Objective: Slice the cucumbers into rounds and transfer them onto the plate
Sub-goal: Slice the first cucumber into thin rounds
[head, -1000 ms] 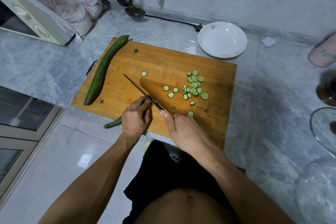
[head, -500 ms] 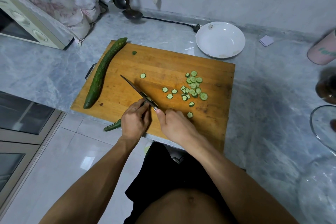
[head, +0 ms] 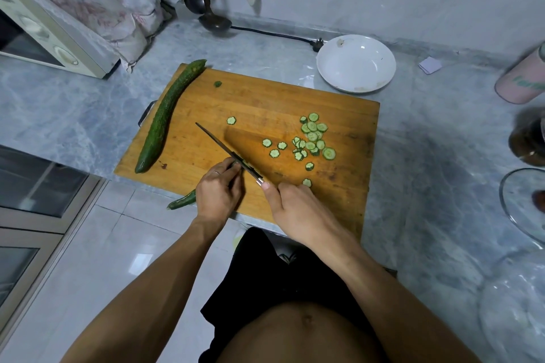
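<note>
A wooden cutting board [head: 265, 103] lies on the marble counter. My left hand [head: 218, 194] grips a cucumber [head: 182, 202] at the board's near edge; its tail sticks out past the edge to the left. My right hand [head: 298, 209] grips the handle of a knife [head: 224, 149], whose blade angles up and left and sits against the cucumber by my left fingertips. Several cut rounds [head: 312, 138] lie scattered on the board's right half. A whole cucumber [head: 168, 115] rests along the board's left edge. The white plate [head: 328, 74] stands beyond the board's far right corner, with nothing on it.
A microwave [head: 44, 35] under a cloth sits at the far left. Ladles [head: 212, 20] hang at the back wall, with a black cable [head: 274, 34] along it. A pink cup [head: 522, 85], a dark jar [head: 528, 141] and glass lids [head: 525, 203] crowd the right side.
Both hands and the knife have stayed at the board's near edge, with the blade shifting only slightly against the cucumber. The view has drifted a little.
</note>
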The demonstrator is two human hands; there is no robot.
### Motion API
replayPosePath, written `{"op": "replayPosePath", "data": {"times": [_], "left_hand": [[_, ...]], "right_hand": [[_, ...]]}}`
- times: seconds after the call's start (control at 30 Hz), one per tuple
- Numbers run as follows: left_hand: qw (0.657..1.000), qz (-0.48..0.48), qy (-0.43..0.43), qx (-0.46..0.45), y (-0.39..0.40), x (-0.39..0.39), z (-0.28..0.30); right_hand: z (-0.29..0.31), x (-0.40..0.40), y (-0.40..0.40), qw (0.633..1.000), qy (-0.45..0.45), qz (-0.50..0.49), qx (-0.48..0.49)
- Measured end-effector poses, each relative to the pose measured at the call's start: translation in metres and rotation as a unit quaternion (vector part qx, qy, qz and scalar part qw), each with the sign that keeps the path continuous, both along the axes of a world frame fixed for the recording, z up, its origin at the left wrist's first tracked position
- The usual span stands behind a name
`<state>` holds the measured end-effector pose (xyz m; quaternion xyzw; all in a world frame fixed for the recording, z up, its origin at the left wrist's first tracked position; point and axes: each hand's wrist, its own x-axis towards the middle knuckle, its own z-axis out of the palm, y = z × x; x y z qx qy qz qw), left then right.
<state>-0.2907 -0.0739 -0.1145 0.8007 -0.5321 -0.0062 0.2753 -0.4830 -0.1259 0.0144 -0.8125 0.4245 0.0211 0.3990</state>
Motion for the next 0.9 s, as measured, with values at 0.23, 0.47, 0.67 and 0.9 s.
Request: {"op": "replayPosePath", "data": {"times": [0.23,0.47,0.67,0.9], "left_hand": [[1.000,-0.005,-0.004,-0.010,-0.001,0.000,-0.001],[1.000,-0.006,-0.022,-0.017,-0.002,-0.001,-0.001],[0.999,-0.005,-0.015,-0.030,0.000,0.001,0.000],[0.999,-0.002,-0.005,-0.033,0.001,-0.001,0.003]], "right_hand": [[0.001,0.001,0.000,1.000,0.008,0.008,0.000],[-0.015,0.023,-0.005,1.000,0.009,-0.006,0.012],[-0.023,0.026,-0.013,1.000,0.002,-0.008,0.017],[-0.024,0.016,-0.022,1.000,-0.009,-0.005,0.022]]}}
